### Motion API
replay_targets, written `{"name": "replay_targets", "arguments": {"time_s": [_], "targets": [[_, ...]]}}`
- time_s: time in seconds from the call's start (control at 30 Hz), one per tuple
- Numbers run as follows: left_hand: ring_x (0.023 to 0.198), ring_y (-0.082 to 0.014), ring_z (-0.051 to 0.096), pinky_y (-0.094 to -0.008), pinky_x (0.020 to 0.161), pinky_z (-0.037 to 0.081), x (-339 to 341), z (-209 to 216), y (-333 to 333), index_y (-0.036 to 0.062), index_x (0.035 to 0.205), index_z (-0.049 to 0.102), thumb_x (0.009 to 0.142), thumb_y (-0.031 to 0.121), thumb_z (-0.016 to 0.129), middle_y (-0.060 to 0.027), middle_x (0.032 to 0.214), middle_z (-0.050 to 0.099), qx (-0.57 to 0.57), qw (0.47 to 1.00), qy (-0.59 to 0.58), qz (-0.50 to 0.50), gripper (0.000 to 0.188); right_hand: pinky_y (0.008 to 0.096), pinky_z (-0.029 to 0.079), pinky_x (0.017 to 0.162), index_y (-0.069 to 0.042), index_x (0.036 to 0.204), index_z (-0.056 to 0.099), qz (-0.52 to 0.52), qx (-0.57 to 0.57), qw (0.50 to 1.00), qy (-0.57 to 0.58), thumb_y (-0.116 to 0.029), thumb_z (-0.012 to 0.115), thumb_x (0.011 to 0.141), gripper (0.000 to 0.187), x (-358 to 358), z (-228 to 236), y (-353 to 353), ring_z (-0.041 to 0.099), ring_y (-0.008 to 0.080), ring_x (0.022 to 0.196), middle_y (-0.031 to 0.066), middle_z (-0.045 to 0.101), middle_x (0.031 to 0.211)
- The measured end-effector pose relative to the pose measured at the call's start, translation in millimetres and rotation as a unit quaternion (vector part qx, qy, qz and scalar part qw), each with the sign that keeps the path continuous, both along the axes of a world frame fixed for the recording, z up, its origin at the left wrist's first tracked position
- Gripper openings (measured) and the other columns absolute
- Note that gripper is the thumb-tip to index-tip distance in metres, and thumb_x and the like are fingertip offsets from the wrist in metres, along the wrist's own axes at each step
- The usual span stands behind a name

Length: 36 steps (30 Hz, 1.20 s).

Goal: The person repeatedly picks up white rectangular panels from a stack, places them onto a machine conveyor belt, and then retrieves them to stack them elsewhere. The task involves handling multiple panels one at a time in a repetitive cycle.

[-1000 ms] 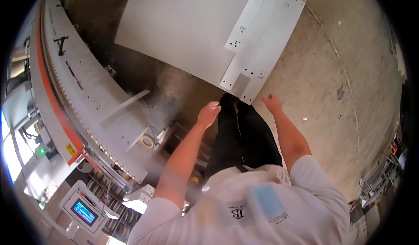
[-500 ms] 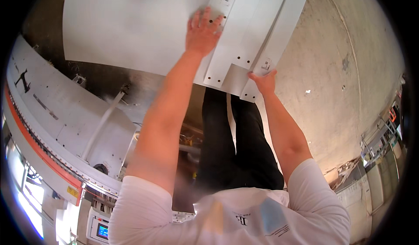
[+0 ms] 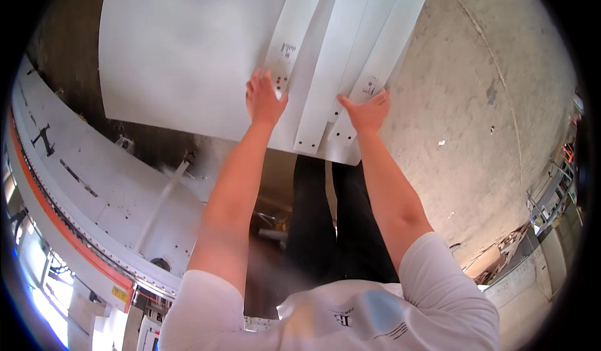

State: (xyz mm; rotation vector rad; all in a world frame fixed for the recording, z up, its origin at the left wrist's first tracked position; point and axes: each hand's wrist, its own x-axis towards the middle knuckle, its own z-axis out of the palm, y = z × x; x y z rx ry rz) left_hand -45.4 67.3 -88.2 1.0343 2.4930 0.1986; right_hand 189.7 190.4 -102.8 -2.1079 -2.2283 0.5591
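A large flat white sheet (image 3: 181,63) stretches out ahead of me, with long narrow white strips lying on it. At the left one, a strip with a label and several holes (image 3: 301,13), my left hand (image 3: 265,101) grips the near end, thumb at its right side and fingers at its left. My right hand (image 3: 368,112) spans the right strip (image 3: 391,41) below its label, thumb on one edge and fingers on the other. Between them lies a wider middle strip (image 3: 341,44), with small holes at its near end. The undersides of the strips are hidden.
On the left stands a long grey machine bed (image 3: 81,169) with an orange-red rail (image 3: 50,210). A pale bar (image 3: 163,207) juts from it near the sheet's edge. Worn concrete floor (image 3: 469,132) extends on the right, with scrap pieces (image 3: 510,244) by the far-right wall.
My left hand has come left and nearer, and the left strip has shifted with it, opening a gap beside the middle strip. My right hand has moved slightly left on the right strip.
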Motion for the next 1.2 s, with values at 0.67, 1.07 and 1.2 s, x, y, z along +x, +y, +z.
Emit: {"name": "replay_targets", "arguments": {"time_s": [0.67,1.07,1.2], "targets": [[0.133,-0.0355,0.041,-0.049,0.109,0.041,40,13,-65,0.0095,0.148,0.033,0.07,0.026,0.087,-0.0131,0.144,0.041,-0.04,0.984,-0.049,0.165,0.096,0.0493,0.047,0.104,-0.001,0.154,0.02,-0.171,-0.136,0.976,0.015,-0.045,0.09,0.058,0.127,7,28,31,0.047,0.0383,0.135,0.0211,0.039,0.151],[0.111,-0.0342,0.062,-0.0411,0.099,0.049,87,82,-97,-0.007,0.137,0.039,0.072,0.036,0.087,-0.0238,0.122,0.061,0.072,0.857,-0.459,0.222,0.092,0.0453,0.048,0.101,0.006,0.142,0.038,-0.069,-0.07,0.991,0.092,-0.035,0.086,0.064,0.101,137,99,49,0.06,0.0409,0.118,0.0273,0.059,0.13],[0.102,-0.0186,0.06,-0.0364,0.09,0.05,135,159,-112,-0.0051,0.133,0.048,0.082,0.021,0.079,-0.0115,0.113,0.062,0.18,0.655,-0.639,0.362,0.065,0.0428,0.049,0.098,0.005,0.135,0.048,-0.046,-0.076,0.986,0.142,-0.03,0.086,0.068,0.085,169,187,50,0.063,0.0352,0.112,0.0227,0.064,0.123]]}}
